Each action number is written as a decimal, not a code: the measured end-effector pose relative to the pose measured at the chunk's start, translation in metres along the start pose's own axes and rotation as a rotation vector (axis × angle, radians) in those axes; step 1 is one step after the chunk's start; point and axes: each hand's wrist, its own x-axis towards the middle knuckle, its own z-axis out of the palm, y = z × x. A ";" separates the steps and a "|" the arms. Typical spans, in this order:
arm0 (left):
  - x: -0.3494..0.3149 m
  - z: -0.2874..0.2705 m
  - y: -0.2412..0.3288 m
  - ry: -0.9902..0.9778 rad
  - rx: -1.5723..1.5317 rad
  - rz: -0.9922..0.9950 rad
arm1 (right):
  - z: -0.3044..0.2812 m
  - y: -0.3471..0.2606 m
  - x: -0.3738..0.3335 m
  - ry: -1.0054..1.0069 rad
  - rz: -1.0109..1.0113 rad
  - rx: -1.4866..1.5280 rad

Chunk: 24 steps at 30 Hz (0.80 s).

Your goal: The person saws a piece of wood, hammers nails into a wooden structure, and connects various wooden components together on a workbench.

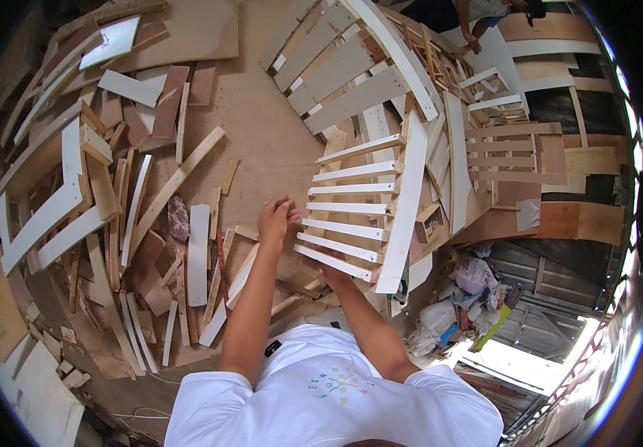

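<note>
A wooden slatted frame (397, 223) stands in front of me, a little to the right. Its narrow white-faced slats (345, 228) run out to the left from a broad white rail. My left hand (279, 216) is just left of the slat ends, fingers loosely bent and a little apart, with nothing visible in them. Low at the nearest slat, my right hand (330, 270) grips the frame from beneath; its fingers are partly hidden by the slats.
Loose boards and offcuts (165, 179) lie in a heap on the left. A larger grey-slatted panel (351, 82) leans beyond the frame. Plastic bags and rubbish (470, 298) are piled at the right. Another person's hand (472, 41) shows at the far right.
</note>
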 end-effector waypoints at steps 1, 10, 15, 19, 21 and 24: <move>-0.007 -0.007 -0.004 -0.015 0.042 0.067 | -0.004 0.024 0.008 0.008 0.023 -0.104; -0.067 -0.037 -0.029 -0.084 0.246 0.268 | 0.007 -0.046 0.016 0.202 -0.126 0.141; -0.120 -0.029 -0.028 -0.152 0.388 0.302 | 0.012 -0.058 -0.002 0.493 -0.541 -0.310; -0.158 -0.077 -0.053 -0.004 0.448 0.390 | 0.009 -0.118 -0.049 0.295 -0.378 -0.059; -0.179 -0.095 -0.071 0.043 0.412 0.407 | 0.000 -0.114 -0.068 0.237 -0.479 0.043; -0.222 -0.096 -0.102 0.166 0.372 0.396 | -0.014 -0.099 -0.109 0.197 -0.505 0.000</move>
